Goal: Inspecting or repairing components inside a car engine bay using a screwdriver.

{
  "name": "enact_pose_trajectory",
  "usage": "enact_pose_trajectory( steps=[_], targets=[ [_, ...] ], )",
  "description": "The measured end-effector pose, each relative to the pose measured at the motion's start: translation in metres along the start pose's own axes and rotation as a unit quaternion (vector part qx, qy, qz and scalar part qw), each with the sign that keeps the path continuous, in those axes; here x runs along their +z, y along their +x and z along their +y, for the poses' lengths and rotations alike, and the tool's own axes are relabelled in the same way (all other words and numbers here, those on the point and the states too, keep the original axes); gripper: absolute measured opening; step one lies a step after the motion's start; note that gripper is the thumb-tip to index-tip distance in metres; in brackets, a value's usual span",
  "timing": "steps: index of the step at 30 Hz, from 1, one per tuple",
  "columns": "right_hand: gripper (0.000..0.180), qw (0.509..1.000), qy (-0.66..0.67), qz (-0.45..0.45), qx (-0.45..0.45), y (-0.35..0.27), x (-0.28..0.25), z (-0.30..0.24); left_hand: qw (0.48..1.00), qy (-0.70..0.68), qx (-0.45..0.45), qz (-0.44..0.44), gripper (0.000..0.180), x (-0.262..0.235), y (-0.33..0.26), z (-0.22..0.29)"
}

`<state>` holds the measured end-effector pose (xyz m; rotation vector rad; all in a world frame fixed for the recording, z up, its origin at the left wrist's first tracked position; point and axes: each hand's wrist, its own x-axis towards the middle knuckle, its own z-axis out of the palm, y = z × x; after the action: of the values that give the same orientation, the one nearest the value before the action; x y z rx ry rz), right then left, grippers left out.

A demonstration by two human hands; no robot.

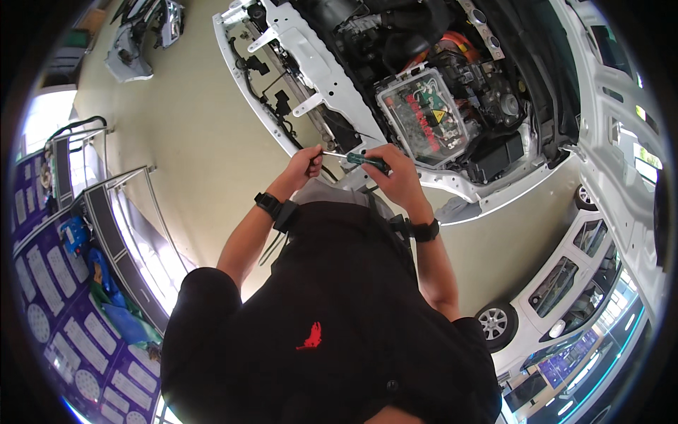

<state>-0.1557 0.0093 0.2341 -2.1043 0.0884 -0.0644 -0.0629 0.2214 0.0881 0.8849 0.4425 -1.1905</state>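
My right hand [397, 178] is closed round a screwdriver [359, 160] with a dark green, partly see-through handle. Its thin metal shaft points left toward my left hand [304, 168]. The fingers of that hand are closed in a pinch at the tip of the shaft. Whatever they hold there is too small to make out. Both hands are in front of my waist, next to the white front frame [321, 67] of a car with its front end stripped.
Beyond my hands the engine bay holds a clear-lidded box [424, 116] and orange cables [459, 46]. A removed car part [134, 60] lies on the floor at the far left. Metal-framed stands [106, 212] are on the left; a white vehicle [558, 290] is on the right.
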Motion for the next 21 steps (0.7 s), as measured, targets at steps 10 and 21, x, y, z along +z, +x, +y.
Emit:
enact_pose_trajectory(
  steps=[10,21],
  targets=[
    [0.020,0.997,0.047,0.067,0.001,-0.030,-0.013,0.010,0.999,0.007,0.023,0.042,0.021,0.031,-0.003,-0.013],
    [0.009,0.930,0.240,0.259,0.102,-0.065,-0.054,0.023,0.947,-0.159,0.148,0.235,0.019,-0.024,0.014,-0.027]
  ],
)
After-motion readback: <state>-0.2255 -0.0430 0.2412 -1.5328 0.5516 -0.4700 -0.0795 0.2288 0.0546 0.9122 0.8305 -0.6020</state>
